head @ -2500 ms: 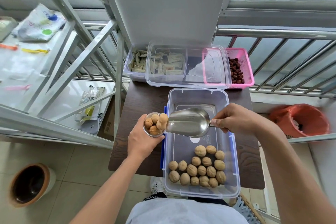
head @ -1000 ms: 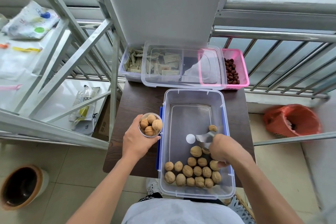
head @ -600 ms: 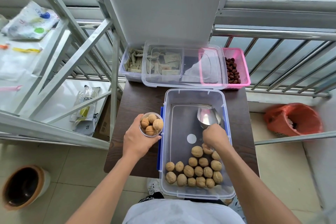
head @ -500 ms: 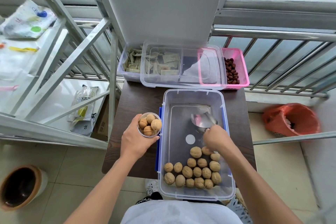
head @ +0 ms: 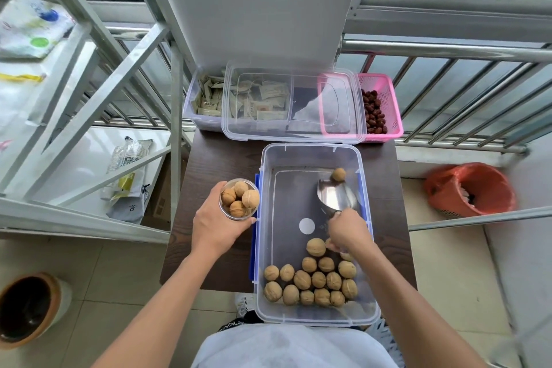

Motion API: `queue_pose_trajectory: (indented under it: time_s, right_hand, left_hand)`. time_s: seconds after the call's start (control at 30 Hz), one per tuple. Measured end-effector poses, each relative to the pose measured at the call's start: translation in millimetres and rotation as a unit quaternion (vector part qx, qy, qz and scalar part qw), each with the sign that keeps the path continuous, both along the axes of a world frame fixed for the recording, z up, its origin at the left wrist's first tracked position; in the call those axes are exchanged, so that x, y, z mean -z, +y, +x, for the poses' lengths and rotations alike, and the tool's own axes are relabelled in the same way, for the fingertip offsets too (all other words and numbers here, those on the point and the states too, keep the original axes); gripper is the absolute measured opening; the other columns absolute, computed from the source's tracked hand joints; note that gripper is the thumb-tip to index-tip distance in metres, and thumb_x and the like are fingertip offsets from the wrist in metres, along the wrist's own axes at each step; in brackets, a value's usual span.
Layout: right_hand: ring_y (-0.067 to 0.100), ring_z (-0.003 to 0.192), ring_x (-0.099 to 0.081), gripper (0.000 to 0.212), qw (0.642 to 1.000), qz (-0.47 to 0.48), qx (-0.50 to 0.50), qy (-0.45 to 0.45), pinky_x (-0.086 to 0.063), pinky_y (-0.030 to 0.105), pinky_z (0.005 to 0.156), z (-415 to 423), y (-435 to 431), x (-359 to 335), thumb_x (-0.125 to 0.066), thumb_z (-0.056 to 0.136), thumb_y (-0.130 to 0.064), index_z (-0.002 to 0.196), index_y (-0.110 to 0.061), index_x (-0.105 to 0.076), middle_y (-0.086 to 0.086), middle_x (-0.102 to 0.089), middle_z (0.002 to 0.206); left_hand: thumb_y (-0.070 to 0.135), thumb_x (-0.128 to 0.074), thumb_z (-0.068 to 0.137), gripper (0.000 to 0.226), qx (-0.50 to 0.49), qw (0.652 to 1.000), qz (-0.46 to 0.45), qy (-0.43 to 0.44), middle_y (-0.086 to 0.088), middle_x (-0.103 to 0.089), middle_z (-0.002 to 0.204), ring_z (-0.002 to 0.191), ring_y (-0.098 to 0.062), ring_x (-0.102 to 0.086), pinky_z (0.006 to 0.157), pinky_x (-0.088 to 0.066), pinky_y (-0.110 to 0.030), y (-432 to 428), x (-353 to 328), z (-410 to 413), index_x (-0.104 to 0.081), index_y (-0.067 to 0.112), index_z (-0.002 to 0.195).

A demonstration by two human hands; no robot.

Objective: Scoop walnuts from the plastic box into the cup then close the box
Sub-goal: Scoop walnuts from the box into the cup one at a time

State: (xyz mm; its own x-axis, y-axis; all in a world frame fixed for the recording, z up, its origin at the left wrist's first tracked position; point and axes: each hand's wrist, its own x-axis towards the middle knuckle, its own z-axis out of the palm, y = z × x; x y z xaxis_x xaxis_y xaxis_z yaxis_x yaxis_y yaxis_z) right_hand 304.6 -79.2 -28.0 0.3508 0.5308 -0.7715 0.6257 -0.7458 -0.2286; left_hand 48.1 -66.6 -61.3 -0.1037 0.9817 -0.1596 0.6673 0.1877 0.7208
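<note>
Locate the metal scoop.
In the head view, the metal scoop sits inside the plastic box, toward its far right, handle held by the right hand, with a lone walnut just beyond its mouth.

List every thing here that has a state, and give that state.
plastic box: open, lid off, walnuts piled at its near end.
lid: off, lying across the sachet box and pink basket.
cup: upright, full to the rim, held by the left hand.
scoop: inside the box, bowl empty, handle gripped by the right hand.
stray walnut: loose, at the scoop's front edge.
</note>
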Motion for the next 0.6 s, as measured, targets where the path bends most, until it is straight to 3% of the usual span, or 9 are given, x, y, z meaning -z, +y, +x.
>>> queue_pose_trajectory:
  time_s: [0.1,0.17,0.27,0.33,0.43,0.53,0.6]
  right_hand:
    - [0.039,0.080,-0.075,0.021,0.990,0.070,0.114,0.054,-0.061,0.046,0.076,1,9,25,-0.043,0.094,-0.004,0.078,-0.002,-0.057,0.017,-0.071,0.072]
    - [0.041,0.073,-0.075,0.025,0.982,0.092,0.152,0.066,-0.061,0.050,0.078,2,14,37,-0.040,0.094,-0.006,0.072,-0.006,-0.051,0.017,-0.069,0.066]
    - [0.036,0.074,-0.072,0.027,0.978,0.096,0.167,0.086,-0.061,0.049,0.077,1,14,47,-0.040,0.098,-0.010,0.073,-0.009,-0.050,0.016,-0.067,0.074]
    - [0.030,0.067,-0.068,0.031,0.971,0.115,0.189,0.094,-0.058,0.042,0.065,5,12,57,-0.036,0.104,-0.021,0.077,-0.011,-0.048,0.015,-0.065,0.083]
    - [0.025,0.063,-0.065,0.031,0.966,0.143,0.188,0.104,-0.049,0.033,0.051,9,6,67,-0.033,0.106,-0.027,0.088,-0.007,-0.049,0.012,-0.060,0.082]
    - [0.022,0.058,-0.063,0.029,0.967,0.175,0.153,0.099,-0.045,0.029,0.047,13,2,63,-0.035,0.106,-0.025,0.091,-0.006,-0.051,0.010,-0.059,0.077]
    - [0.024,0.060,-0.065,0.031,0.971,0.197,0.108,0.085,-0.050,0.035,0.053,16,0,59,-0.037,0.106,-0.026,0.084,-0.007,-0.050,0.009,-0.060,0.075]
  left_hand:
    - [0.037,-0.098,0.054,0.086,0.002,1.000,-0.001,-0.005,0.031,-0.054,0.098,0.099,-0.005,-0.056,0.090,-0.045,-0.026,-1,1,-1,-0.052,0.038,0.127]
    - [0.039,-0.098,0.054,0.086,-0.001,1.000,-0.003,-0.007,0.027,-0.057,0.102,0.100,-0.005,-0.056,0.091,-0.046,-0.027,-2,2,-1,-0.052,0.038,0.128]
    - [0.042,-0.097,0.054,0.086,-0.004,1.000,-0.004,-0.008,0.020,-0.063,0.108,0.102,-0.006,-0.059,0.092,-0.048,-0.029,-2,3,-2,-0.052,0.039,0.128]
    - [0.042,-0.096,0.055,0.087,-0.006,1.000,-0.006,-0.010,0.019,-0.064,0.109,0.102,-0.006,-0.060,0.092,-0.049,-0.029,-2,4,-2,-0.051,0.040,0.128]
    - [0.040,-0.096,0.055,0.084,-0.004,1.000,-0.006,-0.009,0.021,-0.062,0.107,0.100,-0.006,-0.059,0.090,-0.048,-0.027,-1,3,-1,-0.051,0.041,0.127]
    - [0.042,-0.096,0.055,0.084,-0.005,1.000,-0.006,-0.007,0.020,-0.065,0.108,0.102,-0.007,-0.062,0.092,-0.051,-0.031,-2,2,0,-0.051,0.042,0.125]
    - [0.043,-0.096,0.055,0.085,-0.006,1.000,-0.008,-0.008,0.018,-0.066,0.111,0.105,-0.008,-0.063,0.094,-0.052,-0.033,-3,3,0,-0.051,0.041,0.127]
